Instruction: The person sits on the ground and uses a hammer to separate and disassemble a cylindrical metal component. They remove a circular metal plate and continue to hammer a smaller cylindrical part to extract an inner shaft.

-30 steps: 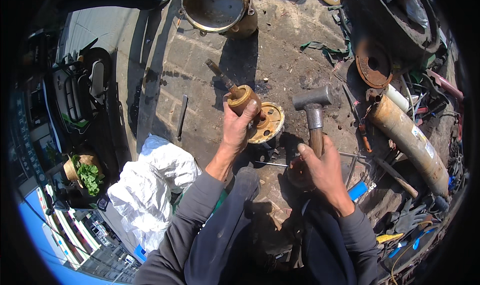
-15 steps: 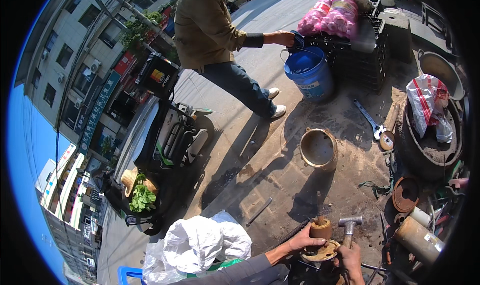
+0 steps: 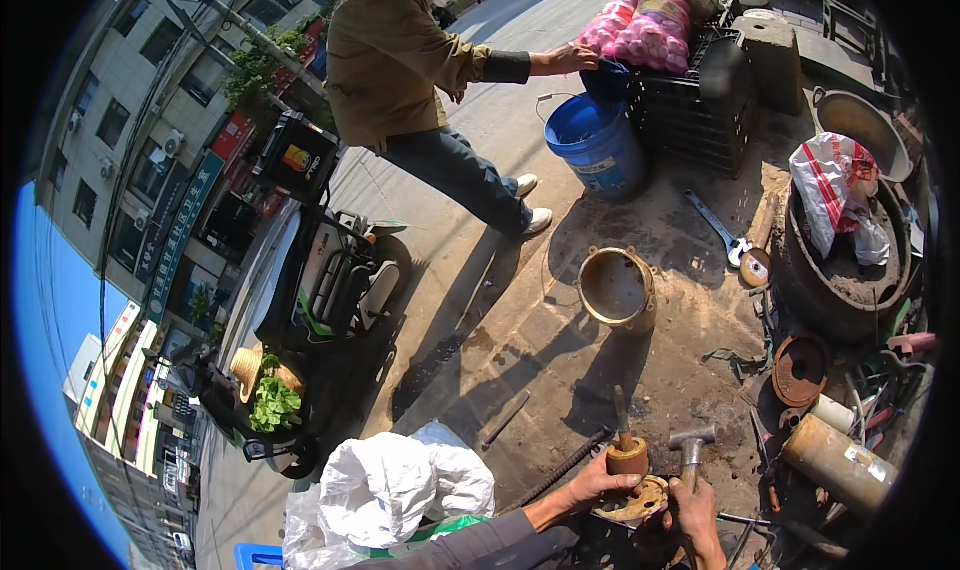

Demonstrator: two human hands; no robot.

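Note:
My left hand is closed on a yellowish-brown round metal piece with a hole in it, held low in front of me. Just above that piece, a brown cylindrical block has a rod standing up from it; my left fingers touch its lower side. My right hand grips a hammer by its handle, the steel head uppermost, close to the metal piece. Part of the handle is hidden by my fingers. Beyond my hands a round metal pot rests on the ground.
A person stands ahead by a blue bucket and a black crate. White sacks lie at my left. On the right are an adjustable wrench, a rusty cylinder and a large basin. A scooter stands left.
The other person's hand has shifted from over the bucket toward the crate, where a dark blue cloth hangs. My view has turned slightly; both my hands keep their holds.

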